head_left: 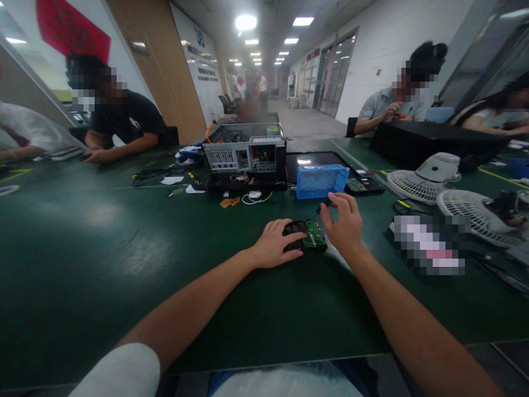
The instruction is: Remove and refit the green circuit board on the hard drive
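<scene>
A hard drive (316, 238), black with a green circuit board, lies flat on the green table in front of me. My left hand (278, 242) grips it from the left, with fingers resting across its top and near edge. My right hand (344, 221) is raised just right of the drive, thumb and fingers pinched on the dark handle of a small screwdriver (324, 204). The screwdriver's thin shaft slants down toward the board's far right corner. I cannot tell whether its tip touches a screw.
Beyond my hands stand an opened computer case (243, 157) and a blue plastic bin (322, 181). White fan parts (425, 176) and a blurred-out object (430, 245) lie at the right. People sit across the green table (124, 248), near a black box (430, 143).
</scene>
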Available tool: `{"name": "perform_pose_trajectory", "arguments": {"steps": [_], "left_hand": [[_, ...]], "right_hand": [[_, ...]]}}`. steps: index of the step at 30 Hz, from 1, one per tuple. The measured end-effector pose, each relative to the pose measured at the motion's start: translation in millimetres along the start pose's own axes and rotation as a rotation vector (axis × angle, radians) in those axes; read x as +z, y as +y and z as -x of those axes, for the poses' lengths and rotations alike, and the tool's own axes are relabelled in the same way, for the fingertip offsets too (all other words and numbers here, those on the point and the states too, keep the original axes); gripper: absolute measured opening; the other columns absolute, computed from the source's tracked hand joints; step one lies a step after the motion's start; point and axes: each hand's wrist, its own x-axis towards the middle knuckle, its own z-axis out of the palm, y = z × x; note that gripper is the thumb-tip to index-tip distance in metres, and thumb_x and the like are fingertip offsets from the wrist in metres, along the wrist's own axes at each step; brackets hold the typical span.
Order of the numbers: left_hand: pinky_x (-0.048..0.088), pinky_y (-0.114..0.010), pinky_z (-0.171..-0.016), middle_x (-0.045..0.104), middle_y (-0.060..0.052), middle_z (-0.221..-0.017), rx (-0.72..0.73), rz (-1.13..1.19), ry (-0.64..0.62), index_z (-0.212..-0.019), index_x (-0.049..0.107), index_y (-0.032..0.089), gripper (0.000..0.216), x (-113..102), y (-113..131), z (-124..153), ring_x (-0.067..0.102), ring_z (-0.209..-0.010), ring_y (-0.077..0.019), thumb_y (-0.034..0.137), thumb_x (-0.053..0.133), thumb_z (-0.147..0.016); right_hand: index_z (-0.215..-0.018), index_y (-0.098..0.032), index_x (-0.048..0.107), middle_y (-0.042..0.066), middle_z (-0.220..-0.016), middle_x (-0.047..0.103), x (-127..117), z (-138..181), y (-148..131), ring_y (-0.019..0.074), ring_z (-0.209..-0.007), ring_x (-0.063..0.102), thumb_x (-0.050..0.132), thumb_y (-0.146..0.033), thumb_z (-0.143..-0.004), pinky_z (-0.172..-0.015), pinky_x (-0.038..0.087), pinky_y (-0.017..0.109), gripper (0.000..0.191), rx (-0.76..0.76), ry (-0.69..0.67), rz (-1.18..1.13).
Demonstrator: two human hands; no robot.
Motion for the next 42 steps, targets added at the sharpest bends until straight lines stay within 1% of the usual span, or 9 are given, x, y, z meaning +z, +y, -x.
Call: {"name": "perform_pose_trajectory", "arguments": {"steps": [5,9,19,27,33,37,42], "left_hand": [[0.030,-0.059,-0.113,0.029,-0.010,-0.155,0.001,-0.003,0.007,-0.146,0.050,0.040,0.057,-1.5,0.5,1.1,0.034,-0.138,-0.0382,0.062,0.056,-0.093],[0.029,-0.060,-0.114,0.029,-0.010,-0.155,0.002,-0.005,0.003,-0.147,0.049,0.040,0.058,-1.8,0.8,0.9,0.034,-0.138,-0.0381,0.062,0.055,-0.093],[0.030,-0.060,-0.113,0.030,-0.010,-0.155,0.004,0.012,0.012,-0.146,0.049,0.040,0.058,-1.8,0.4,1.3,0.034,-0.138,-0.0388,0.062,0.055,-0.093],[0.030,-0.060,-0.113,0.032,-0.009,-0.154,-0.004,0.002,0.024,-0.145,0.051,0.041,0.057,-0.7,0.6,1.0,0.034,-0.138,-0.0382,0.061,0.058,-0.092],[0.030,-0.060,-0.113,0.031,-0.010,-0.154,-0.004,0.002,0.008,-0.146,0.049,0.041,0.058,-2.2,1.1,1.4,0.034,-0.139,-0.0388,0.062,0.056,-0.093],[0.030,-0.061,-0.114,0.029,-0.010,-0.155,-0.007,-0.007,0.001,-0.147,0.049,0.041,0.057,-2.9,1.3,1.4,0.033,-0.139,-0.0384,0.062,0.055,-0.094],[0.030,-0.061,-0.113,0.029,-0.010,-0.155,0.002,0.000,-0.008,-0.147,0.048,0.041,0.058,-3.8,1.6,1.3,0.033,-0.139,-0.0385,0.062,0.053,-0.094]], "right_hand": [[-0.126,-0.023,0.055,0.015,-0.130,0.062,0.3,0.8,0.3,0.0287,-0.118,0.062,0.060,-0.026,-0.093,-0.091,0.059,0.048,0.033,-0.008,-0.014,-0.043],[-0.125,-0.022,0.056,0.014,-0.122,0.064,1.9,1.6,1.5,0.0278,-0.112,0.064,0.061,-0.026,-0.093,-0.090,0.059,0.047,0.033,-0.007,0.003,-0.029],[-0.125,-0.021,0.057,0.014,-0.114,0.057,-1.9,-0.5,-2.6,0.0271,-0.104,0.060,0.063,-0.029,-0.091,-0.086,0.057,0.045,0.035,0.019,-0.015,0.009],[-0.128,-0.021,0.056,0.013,-0.113,0.056,-2.8,-1.2,-4.3,0.0274,-0.104,0.059,0.061,-0.029,-0.092,-0.088,0.056,0.047,0.038,0.025,-0.036,0.005],[-0.132,-0.021,0.056,0.013,-0.115,0.056,-4.7,-1.9,-5.2,0.0276,-0.106,0.059,0.055,-0.025,-0.094,-0.090,0.056,0.047,0.039,0.026,-0.052,-0.006],[-0.131,-0.020,0.055,0.014,-0.115,0.055,-3.7,-1.9,-4.4,0.0267,-0.104,0.059,0.054,-0.024,-0.095,-0.088,0.056,0.046,0.036,0.042,-0.039,-0.014],[-0.124,-0.018,0.055,0.014,-0.111,0.052,-0.7,-0.3,-4.4,0.0268,-0.102,0.056,0.062,-0.031,-0.093,-0.082,0.057,0.044,0.034,0.071,0.031,0.006]]}}
